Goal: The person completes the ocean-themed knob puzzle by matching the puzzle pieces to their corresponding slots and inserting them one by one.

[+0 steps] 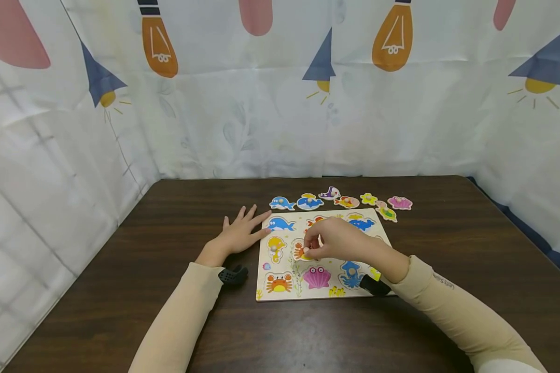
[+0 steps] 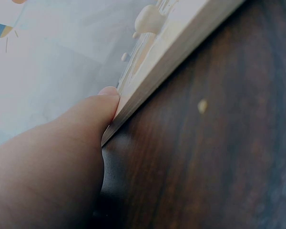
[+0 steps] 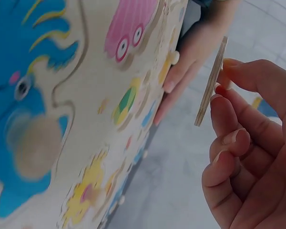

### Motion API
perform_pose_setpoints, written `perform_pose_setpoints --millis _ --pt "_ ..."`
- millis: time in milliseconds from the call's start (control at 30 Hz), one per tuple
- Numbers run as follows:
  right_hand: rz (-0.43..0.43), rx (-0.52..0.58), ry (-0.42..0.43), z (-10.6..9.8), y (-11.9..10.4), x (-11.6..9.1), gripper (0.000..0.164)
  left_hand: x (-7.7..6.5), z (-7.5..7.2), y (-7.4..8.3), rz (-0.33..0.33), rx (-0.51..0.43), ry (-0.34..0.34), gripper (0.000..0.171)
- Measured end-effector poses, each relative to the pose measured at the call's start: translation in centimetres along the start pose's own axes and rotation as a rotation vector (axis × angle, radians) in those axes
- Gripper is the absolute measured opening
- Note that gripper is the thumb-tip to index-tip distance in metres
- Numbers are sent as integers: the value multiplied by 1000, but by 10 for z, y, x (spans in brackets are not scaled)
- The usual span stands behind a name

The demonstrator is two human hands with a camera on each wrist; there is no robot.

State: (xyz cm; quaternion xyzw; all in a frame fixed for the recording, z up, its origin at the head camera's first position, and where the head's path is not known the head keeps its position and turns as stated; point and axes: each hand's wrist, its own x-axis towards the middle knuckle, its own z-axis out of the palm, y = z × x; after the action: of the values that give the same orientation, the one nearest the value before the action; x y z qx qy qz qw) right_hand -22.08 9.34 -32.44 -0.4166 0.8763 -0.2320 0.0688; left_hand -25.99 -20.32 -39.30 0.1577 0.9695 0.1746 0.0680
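Note:
My right hand (image 1: 338, 239) pinches the knob of an orange crab puzzle piece (image 1: 299, 250) between thumb and fingers, over the middle of the wooden peg puzzle board (image 1: 284, 264). In the right wrist view the crab piece (image 3: 211, 83) appears edge-on, apart from the board. With fingers spread, my left hand (image 1: 239, 234) rests at the board's upper left edge; its thumb (image 2: 107, 98) touches the board's side. A yellow seahorse piece (image 1: 276, 249) and a blue squid piece (image 1: 351, 274) sit in the board with their knobs up. A printed crab (image 1: 279, 283) shows at the lower left.
Behind the board lie loose pieces: a dolphin (image 1: 282, 203), a whale (image 1: 310, 202), a purple piece (image 1: 330, 193), a fish (image 1: 347, 202), a starfish (image 1: 368, 198), a turtle (image 1: 386, 213) and a pink shell (image 1: 400, 203). All stand on a dark wooden table (image 1: 121, 311) before a patterned curtain (image 1: 270, 114).

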Motion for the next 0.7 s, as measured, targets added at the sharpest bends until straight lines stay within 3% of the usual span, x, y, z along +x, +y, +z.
perform_pose_setpoints --millis 333,700 --pt "2 -9 -41 12 -19 14 10 0 -1 1 -3 4 3 69" --pt "29 -10 -145 27 -35 26 11 -1 -1 0 1 2 0 69"
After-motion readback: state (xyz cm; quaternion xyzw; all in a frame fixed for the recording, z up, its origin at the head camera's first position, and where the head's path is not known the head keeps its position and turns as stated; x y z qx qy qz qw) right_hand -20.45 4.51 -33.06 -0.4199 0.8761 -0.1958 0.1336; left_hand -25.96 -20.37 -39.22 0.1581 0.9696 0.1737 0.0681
